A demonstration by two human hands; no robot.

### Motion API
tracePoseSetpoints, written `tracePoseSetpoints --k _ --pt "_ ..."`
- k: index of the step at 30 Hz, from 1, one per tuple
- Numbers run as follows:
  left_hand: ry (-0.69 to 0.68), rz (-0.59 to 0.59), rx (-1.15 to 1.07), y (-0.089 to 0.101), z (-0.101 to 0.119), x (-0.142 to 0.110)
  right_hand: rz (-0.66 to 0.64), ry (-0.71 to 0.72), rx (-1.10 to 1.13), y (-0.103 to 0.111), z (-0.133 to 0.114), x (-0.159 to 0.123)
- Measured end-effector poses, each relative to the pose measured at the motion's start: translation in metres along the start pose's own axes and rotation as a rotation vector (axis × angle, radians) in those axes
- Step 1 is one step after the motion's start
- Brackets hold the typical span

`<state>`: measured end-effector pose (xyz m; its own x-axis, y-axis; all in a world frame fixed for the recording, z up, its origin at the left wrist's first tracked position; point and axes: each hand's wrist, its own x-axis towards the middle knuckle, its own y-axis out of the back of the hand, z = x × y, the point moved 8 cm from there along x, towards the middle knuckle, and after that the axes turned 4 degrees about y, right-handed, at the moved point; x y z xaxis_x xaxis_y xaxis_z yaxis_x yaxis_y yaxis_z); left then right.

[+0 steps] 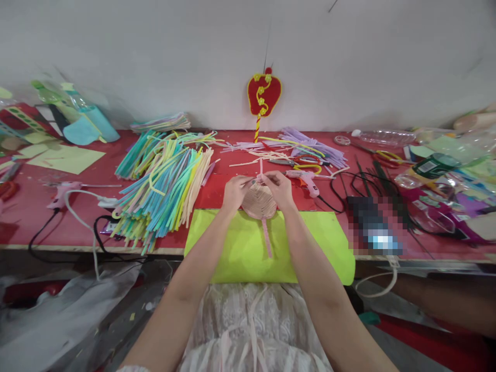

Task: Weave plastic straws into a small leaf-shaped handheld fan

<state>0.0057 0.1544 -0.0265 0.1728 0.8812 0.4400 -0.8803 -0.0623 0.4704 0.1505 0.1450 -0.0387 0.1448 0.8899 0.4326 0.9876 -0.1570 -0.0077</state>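
A small pink fan [259,204], made of rows of pipe cleaners with a wrapped pink handle, lies tilted between my hands above a bright yellow-green cloth [232,248]. My left hand [235,192] is closed at its upper left edge, fingertips pinched together. On the other side, my right hand [279,188] pinches at the fan's top edge, where a pink pipe cleaner [261,166] sticks up between the fingertips. The exact grip of each fingertip is too small to make out. Behind them a finished-looking red fan [267,95] with yellow trim stands against the wall.
A big heap of coloured pipe cleaners [158,191] lies at left, near a pink glue gun [64,195]. At right are another glue gun [308,182], yellow-handled scissors [308,166], purple pipe cleaners [310,144], black cables, a blurred-out phone [375,225] and plastic bottles [436,168].
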Motion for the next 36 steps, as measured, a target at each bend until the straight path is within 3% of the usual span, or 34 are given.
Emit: tracePoseSetpoints --k 4,11,21,32,36 --pt "-0.013 -0.016 0.071 0.001 0.001 0.001 -0.020 0.007 -0.043 0.000 0.001 0.000" --pt "0.080 -0.079 -0.142 -0.005 -0.005 0.000 -0.100 -0.019 -0.054 -0.007 0.005 0.000" --pt "0.228 -0.067 -0.382 -0.011 -0.019 0.000 -0.053 -0.066 0.068 -0.004 0.013 0.001" --pt "0.177 -0.050 -0.227 -0.005 -0.016 0.001 -0.080 -0.050 -0.028 -0.006 0.012 0.002" --pt "0.169 -0.027 -0.211 -0.002 -0.013 0.000 -0.067 -0.096 0.080 -0.007 0.013 0.000"
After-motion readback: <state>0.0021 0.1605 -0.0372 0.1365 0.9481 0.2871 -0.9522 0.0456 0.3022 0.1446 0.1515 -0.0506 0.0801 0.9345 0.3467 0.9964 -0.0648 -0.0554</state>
